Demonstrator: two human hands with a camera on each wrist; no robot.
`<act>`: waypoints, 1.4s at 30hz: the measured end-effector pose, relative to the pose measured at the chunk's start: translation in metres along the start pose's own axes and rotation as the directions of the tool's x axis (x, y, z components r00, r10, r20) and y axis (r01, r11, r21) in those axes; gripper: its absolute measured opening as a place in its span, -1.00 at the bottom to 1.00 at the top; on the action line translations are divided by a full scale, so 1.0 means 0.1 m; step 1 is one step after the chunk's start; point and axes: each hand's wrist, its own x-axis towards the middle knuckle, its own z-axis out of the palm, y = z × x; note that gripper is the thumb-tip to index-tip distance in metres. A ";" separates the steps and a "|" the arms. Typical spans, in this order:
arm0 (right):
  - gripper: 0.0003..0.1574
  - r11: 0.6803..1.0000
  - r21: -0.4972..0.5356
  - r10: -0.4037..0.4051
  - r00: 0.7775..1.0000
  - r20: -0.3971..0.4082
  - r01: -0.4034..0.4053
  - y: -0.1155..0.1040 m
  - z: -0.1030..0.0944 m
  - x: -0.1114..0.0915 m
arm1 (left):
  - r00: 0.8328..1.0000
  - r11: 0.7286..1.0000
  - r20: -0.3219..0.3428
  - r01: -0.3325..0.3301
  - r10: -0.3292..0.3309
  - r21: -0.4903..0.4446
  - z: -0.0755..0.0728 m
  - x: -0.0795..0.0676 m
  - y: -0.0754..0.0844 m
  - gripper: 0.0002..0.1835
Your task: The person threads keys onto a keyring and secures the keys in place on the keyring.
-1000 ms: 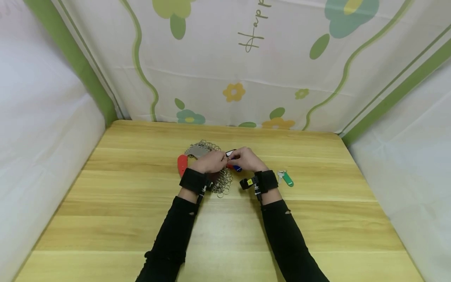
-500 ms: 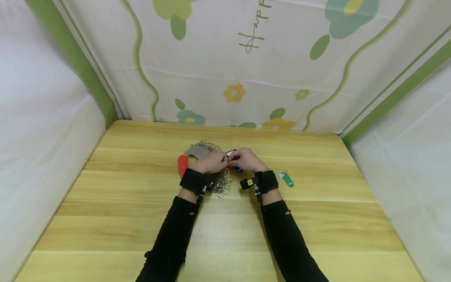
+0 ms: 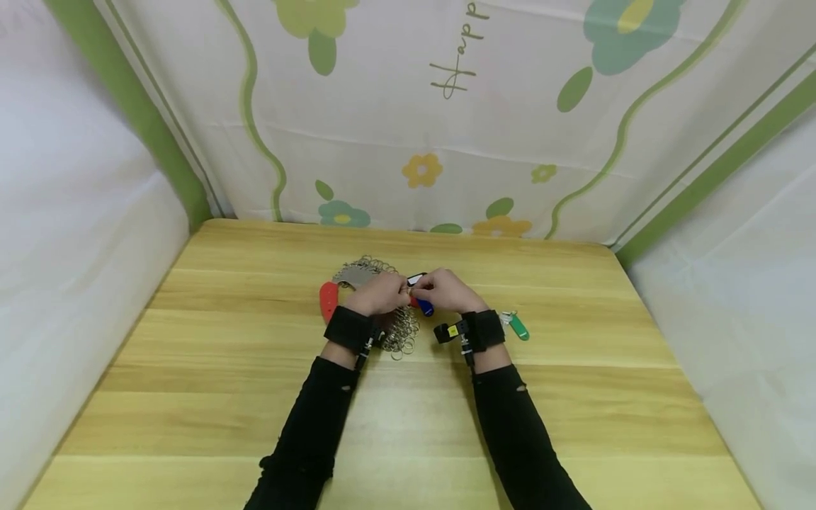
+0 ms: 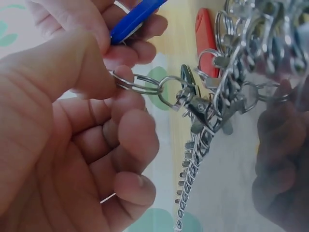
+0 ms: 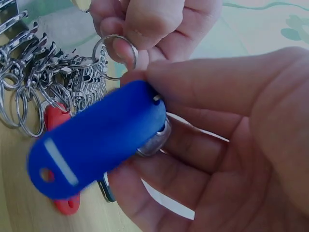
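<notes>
In the head view my left hand [image 3: 382, 292] and right hand [image 3: 446, 289] meet above the table. The left thumb and forefinger pinch a split ring [image 4: 140, 83], which links to a clip on a grey metal plate [image 3: 357, 275]. Many such clips and rings line the plate's edge. My right hand pinches a blue key tag [image 5: 91, 140] near its end, beside the left fingers. A metal key [image 5: 155, 141] shows partly behind that tag. The tag's own ring is mostly hidden by the right fingers, so I cannot tell whether it touches the split ring.
A red end piece [image 3: 329, 301] lies at the plate's left. A black tag with a white label [image 3: 416, 278] lies just beyond the hands, and a red tag [image 5: 58, 121] lies below them. Right of the right wrist lies a green key tag [image 3: 519, 326] with a key.
The blue key tag has turned to point more toward the wearer and shows more of itself. Both hands stay almost in place; the head view has shifted slightly.
</notes>
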 end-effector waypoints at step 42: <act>-0.80 0.998 0.052 0.048 0.995 -0.089 -0.044 -0.07 0.09 0.02 | 0.997 1.000 -0.082 0.002 -0.004 -0.018 0.02 0.01 0.00 -0.69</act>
